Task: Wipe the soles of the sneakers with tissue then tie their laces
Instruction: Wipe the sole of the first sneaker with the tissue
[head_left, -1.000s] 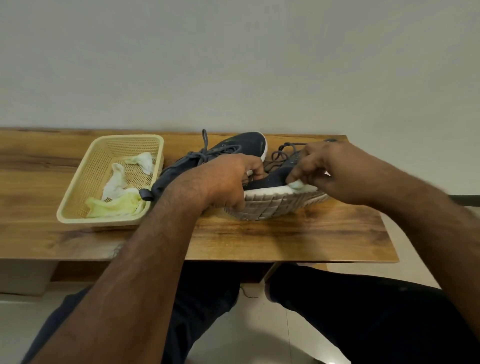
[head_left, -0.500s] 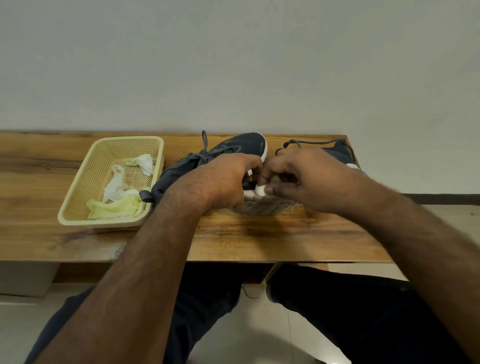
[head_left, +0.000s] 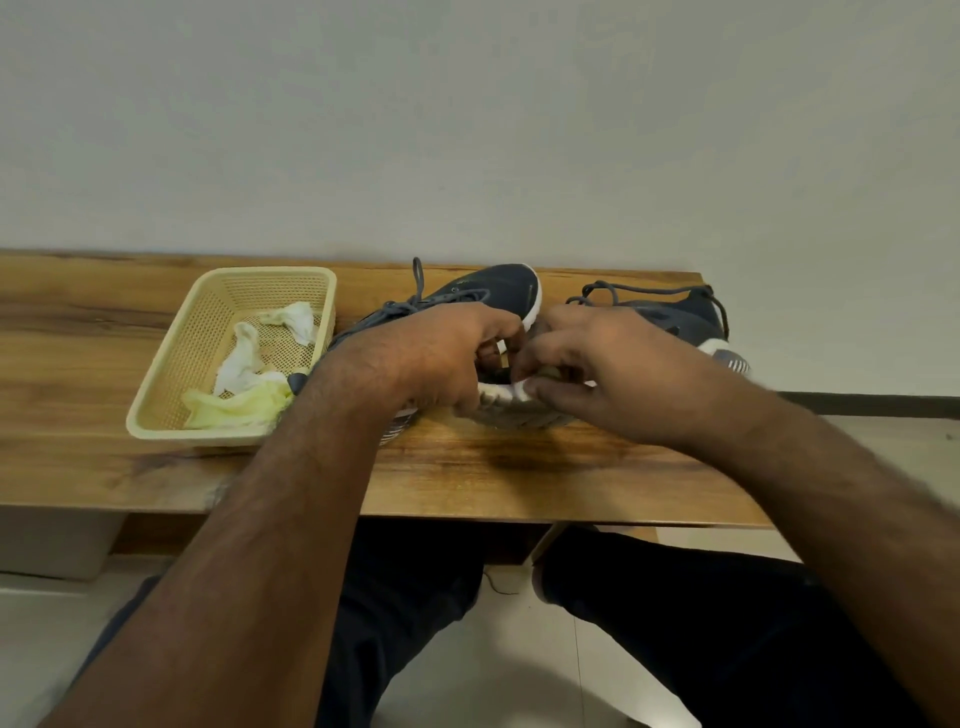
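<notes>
Your left hand (head_left: 441, 358) holds the tilted sneaker (head_left: 519, 410); your right hand (head_left: 597, 374) pinches a tissue wad (head_left: 519, 389) against its sole, grip closed on it.

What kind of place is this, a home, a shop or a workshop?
Probably a plain indoor room, maybe a home; I cannot be sure. A wooden table stands against a bare pale wall, the floor is tiled, and a yellow basket holds used tissues.
</notes>
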